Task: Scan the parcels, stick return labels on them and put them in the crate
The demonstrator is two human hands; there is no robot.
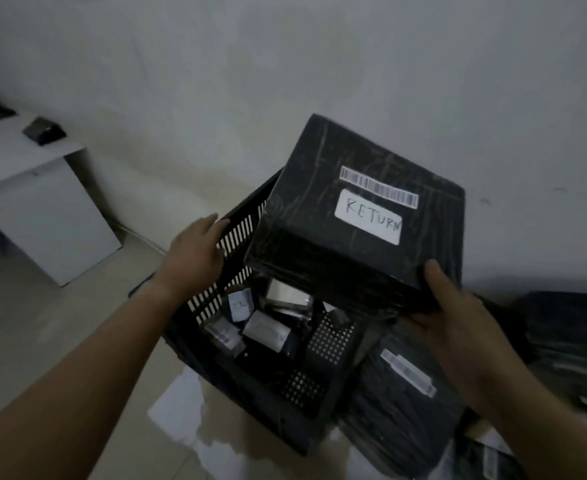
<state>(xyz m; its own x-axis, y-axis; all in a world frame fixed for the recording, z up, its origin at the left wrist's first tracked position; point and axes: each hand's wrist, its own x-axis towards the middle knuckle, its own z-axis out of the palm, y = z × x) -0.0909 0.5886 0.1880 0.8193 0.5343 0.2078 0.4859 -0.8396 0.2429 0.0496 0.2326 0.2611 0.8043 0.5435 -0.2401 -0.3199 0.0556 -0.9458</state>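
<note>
A large black wrapped parcel (319, 216) hangs tilted over the black slatted crate (236, 244). Its top carries a barcode strip (378, 186) and a white label reading RETURN (368, 216). My right hand (458, 317) grips the parcel's near right corner, thumb on the side and fingers underneath. My left hand (195, 247) rests with straight fingers on the crate's left rim, apart from the parcel. Inside the crate lie several smaller black parcels with white labels (264, 327).
Another black parcel with a barcode (399, 382) lies on the floor right of the crate, more dark parcels (569, 334) beyond it. A white sheet (181, 410) lies under the crate. A white desk (35, 202) with a dark device (44, 131) stands left.
</note>
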